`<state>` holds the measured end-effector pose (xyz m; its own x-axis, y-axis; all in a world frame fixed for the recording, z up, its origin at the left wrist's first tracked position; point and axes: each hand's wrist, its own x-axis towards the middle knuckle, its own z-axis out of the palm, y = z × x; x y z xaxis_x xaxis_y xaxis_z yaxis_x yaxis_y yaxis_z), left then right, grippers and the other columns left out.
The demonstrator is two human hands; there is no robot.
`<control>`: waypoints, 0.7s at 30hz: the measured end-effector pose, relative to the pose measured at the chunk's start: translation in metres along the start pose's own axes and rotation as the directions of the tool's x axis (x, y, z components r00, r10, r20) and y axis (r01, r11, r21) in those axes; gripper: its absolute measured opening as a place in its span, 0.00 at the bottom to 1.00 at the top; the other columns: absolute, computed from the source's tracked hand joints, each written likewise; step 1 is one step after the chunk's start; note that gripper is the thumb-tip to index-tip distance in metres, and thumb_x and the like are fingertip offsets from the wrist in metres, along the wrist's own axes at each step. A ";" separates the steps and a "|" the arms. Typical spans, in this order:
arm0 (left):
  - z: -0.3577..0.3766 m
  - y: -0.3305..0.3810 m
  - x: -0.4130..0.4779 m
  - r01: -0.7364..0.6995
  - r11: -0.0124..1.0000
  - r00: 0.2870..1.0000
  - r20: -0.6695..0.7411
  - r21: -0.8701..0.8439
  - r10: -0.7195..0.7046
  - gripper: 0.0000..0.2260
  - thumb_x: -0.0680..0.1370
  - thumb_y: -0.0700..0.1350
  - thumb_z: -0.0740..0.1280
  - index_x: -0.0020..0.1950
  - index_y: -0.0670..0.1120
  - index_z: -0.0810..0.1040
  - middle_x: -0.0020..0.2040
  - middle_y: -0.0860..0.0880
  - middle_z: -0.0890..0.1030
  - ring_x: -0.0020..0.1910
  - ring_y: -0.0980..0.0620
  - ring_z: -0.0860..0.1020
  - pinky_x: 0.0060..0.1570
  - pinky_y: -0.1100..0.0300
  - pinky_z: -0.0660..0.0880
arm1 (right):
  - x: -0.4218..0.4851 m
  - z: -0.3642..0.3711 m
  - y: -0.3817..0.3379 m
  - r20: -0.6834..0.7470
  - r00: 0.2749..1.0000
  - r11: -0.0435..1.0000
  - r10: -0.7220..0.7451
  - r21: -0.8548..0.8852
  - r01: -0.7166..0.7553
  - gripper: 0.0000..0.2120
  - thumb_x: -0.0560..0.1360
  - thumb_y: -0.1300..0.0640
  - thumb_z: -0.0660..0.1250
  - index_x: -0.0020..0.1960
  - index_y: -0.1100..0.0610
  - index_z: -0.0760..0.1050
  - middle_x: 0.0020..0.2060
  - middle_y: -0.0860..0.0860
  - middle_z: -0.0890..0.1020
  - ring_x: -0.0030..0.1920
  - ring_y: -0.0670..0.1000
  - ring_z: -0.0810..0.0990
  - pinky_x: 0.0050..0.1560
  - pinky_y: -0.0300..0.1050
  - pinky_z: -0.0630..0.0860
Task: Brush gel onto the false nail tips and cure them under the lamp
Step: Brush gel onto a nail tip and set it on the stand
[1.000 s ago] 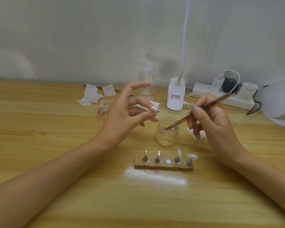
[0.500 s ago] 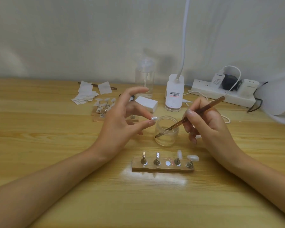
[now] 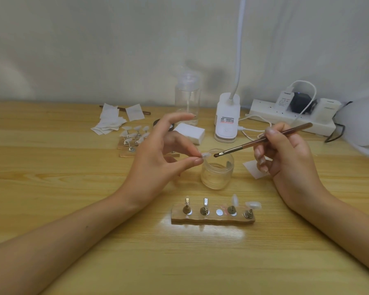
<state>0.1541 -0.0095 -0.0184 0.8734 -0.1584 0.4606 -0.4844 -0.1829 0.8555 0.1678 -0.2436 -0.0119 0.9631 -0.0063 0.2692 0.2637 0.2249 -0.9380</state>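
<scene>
Nail tip [image 3: 205, 155] is pinched between the left hand [image 3: 156, 154] thumb and a finger, index lifted clear, right over the jar [image 3: 217, 171] rim. Brush [image 3: 262, 141] bristles sit just beside it, can't tell if they actually touch. Right hand [image 3: 285, 160] grips the handle pencil-style, fingers curled round it. Nearer me, a wooden stand [image 3: 212, 220] has two more tips [image 3: 252, 205] on its right pegs. Behind the jar, the desk lamp base [image 3: 226, 133] wears a label [image 3: 226, 120], print too small to read. Power strip [image 3: 264, 112] sits to its right.

Glossy wooden table [image 3: 73, 209], clear glass jar [image 3: 217, 175], metal pegs [image 3: 205, 207] on rough wooden block [image 3: 211, 219].
</scene>
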 end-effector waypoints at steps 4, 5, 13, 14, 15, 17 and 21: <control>0.001 0.001 0.000 0.014 1.000 1.000 -0.001 0.013 -0.014 0.28 0.73 0.40 0.78 0.68 0.56 0.71 0.42 0.52 0.85 0.47 0.53 0.85 0.46 0.43 0.80 | 0.001 -0.001 -0.001 -0.043 0.998 0.998 0.053 0.044 -0.051 0.10 0.82 0.58 0.60 0.42 0.52 0.69 0.28 0.49 0.76 0.30 0.45 0.74 0.26 0.35 0.69; 0.001 0.001 0.000 0.019 1.000 1.000 0.000 0.011 -0.019 0.28 0.73 0.39 0.77 0.68 0.55 0.71 0.42 0.52 0.85 0.47 0.53 0.85 0.46 0.44 0.80 | 0.001 0.000 -0.002 -0.038 0.998 0.997 0.056 0.050 -0.054 0.09 0.81 0.57 0.60 0.42 0.52 0.69 0.28 0.49 0.77 0.30 0.45 0.73 0.26 0.35 0.68; 0.002 0.000 0.000 0.027 1.000 1.000 0.007 0.008 -0.027 0.27 0.74 0.36 0.76 0.68 0.55 0.72 0.42 0.52 0.85 0.49 0.52 0.84 0.43 0.52 0.79 | 0.001 0.003 -0.005 0.089 0.996 1.000 0.016 -0.013 -0.014 0.09 0.74 0.51 0.65 0.38 0.50 0.70 0.30 0.51 0.80 0.31 0.46 0.72 0.28 0.34 0.68; 0.002 0.000 0.000 0.026 1.000 1.000 0.007 0.009 -0.026 0.27 0.74 0.37 0.76 0.68 0.55 0.72 0.42 0.52 0.85 0.48 0.53 0.84 0.43 0.50 0.79 | 0.000 0.003 -0.005 0.102 0.995 1.000 0.011 -0.022 -0.009 0.09 0.75 0.51 0.65 0.37 0.50 0.70 0.31 0.51 0.81 0.31 0.46 0.73 0.28 0.34 0.68; 0.002 0.000 0.000 0.024 1.000 1.000 0.007 0.010 -0.024 0.27 0.74 0.37 0.76 0.67 0.55 0.72 0.42 0.51 0.85 0.48 0.53 0.84 0.44 0.49 0.79 | 0.000 0.003 -0.004 0.112 0.994 1.000 0.008 -0.030 -0.004 0.09 0.75 0.51 0.64 0.37 0.50 0.70 0.31 0.52 0.81 0.32 0.46 0.73 0.28 0.34 0.68; 0.002 0.000 0.000 0.021 1.000 1.000 0.009 0.007 -0.021 0.26 0.74 0.36 0.76 0.67 0.54 0.72 0.42 0.51 0.85 0.48 0.53 0.84 0.45 0.45 0.79 | -0.001 0.003 -0.004 0.120 0.993 0.999 0.003 -0.046 0.002 0.08 0.75 0.52 0.64 0.39 0.51 0.70 0.32 0.52 0.82 0.34 0.47 0.75 0.29 0.35 0.68; 0.002 0.000 0.000 0.027 1.000 1.000 0.016 -0.004 -0.027 0.26 0.75 0.36 0.75 0.67 0.53 0.72 0.42 0.51 0.85 0.49 0.51 0.84 0.49 0.40 0.79 | 0.000 0.003 -0.003 0.048 0.998 0.998 0.027 -0.054 -0.024 0.09 0.72 0.51 0.66 0.39 0.53 0.69 0.30 0.52 0.81 0.33 0.46 0.73 0.27 0.34 0.67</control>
<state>0.1547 -0.0113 -0.0191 0.8852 -0.1687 0.4336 -0.4604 -0.1831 0.8686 0.1667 -0.2416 -0.0085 0.9661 0.0465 0.2540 0.2428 0.1719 -0.9547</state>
